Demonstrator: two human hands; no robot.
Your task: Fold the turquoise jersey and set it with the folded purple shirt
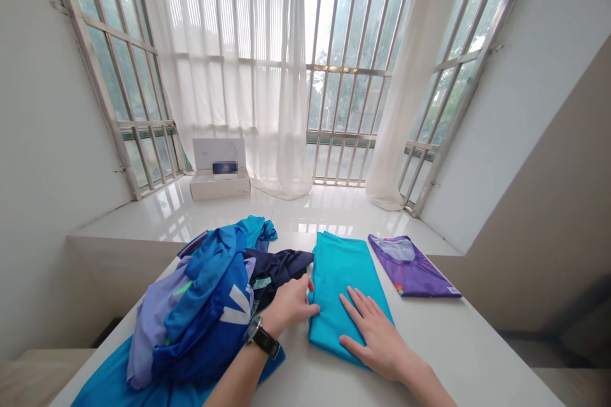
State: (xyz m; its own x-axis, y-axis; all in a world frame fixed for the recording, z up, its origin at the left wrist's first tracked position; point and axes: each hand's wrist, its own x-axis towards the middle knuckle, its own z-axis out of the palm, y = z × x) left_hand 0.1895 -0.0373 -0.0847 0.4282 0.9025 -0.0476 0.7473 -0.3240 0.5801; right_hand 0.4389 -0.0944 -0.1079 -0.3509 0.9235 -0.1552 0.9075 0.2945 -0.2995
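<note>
As the right hand (371, 329) lies flat and spread on the folded turquoise garment (344, 261) midway between the counter's (439, 337) side edges, the left hand (290, 306) curls at its left side, whether gripping I cannot tell; a clothes heap (205, 305) lines the left edge, a folded purple shirt (420, 273) the far right corner

a black-strapped watch (264, 338) rings the left wrist (273, 323).
</note>
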